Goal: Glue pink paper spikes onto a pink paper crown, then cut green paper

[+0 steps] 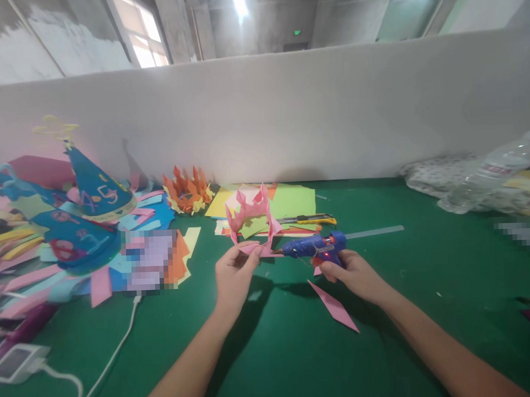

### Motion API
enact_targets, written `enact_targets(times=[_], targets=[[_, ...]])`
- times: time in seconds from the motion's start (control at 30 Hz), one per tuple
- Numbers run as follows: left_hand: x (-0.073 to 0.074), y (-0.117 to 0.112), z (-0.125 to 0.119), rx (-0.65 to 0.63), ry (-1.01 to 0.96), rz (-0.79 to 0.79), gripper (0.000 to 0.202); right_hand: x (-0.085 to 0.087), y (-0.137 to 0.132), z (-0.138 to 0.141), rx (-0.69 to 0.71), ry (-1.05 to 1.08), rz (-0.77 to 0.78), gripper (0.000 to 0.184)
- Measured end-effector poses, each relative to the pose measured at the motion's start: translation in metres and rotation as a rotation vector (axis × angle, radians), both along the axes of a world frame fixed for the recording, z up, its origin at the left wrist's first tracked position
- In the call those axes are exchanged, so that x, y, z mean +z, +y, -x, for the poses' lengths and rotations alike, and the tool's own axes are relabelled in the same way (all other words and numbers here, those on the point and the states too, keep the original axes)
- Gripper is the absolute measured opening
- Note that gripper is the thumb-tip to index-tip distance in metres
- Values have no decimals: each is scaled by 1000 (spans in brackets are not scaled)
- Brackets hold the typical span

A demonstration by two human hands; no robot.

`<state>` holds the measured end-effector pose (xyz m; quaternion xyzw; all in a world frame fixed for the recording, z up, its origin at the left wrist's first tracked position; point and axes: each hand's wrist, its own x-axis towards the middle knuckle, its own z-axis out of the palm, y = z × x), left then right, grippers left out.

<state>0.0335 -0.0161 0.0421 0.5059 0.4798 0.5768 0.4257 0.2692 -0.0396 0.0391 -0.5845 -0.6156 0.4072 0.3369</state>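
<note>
Between thumb and fingers, my left hand (pixel 238 270) pinches the lower edge of a pink paper crown (pixel 248 212) held above the green table. My right hand (pixel 350 272) grips a blue hot glue gun (pixel 312 244) by its handle. Its nozzle points left and meets the crown's lower strip; whether glue is coming out is too small to see. A long clear glue stick (pixel 374 232) juts from the gun's rear, and a small red light glows on its side. Below the gun, a folded pink paper diamond (pixel 333 306) lies on the table.
Stacked coloured paper (pixel 295 200) and a yellow utility knife (pixel 313 220) lie behind the crown. An orange paper crown (pixel 189 192) stands left of them. Blue party hats (pixel 97 184) and paper strips crowd the left, near a white cable (pixel 131 326). A plastic bottle (pixel 485 176) lies far right.
</note>
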Motion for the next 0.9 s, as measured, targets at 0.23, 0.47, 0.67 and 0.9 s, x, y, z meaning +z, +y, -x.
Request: enact_targets(times=[0.23,0.47,0.67,0.9], targets=[[2,0,-1,-18,-11,0,22,0,1,-1,-32,-27,-38,39],[1,1,0,-19,4,15,23,-5,2,-4,-6,-64,-66,39],[-2,2,1,-17,28,28,22,-4,2,-4,1,-75,-74,38],[-2,2,1,-29,-4,36,23,-4,1,-3,11,-73,-67,39]])
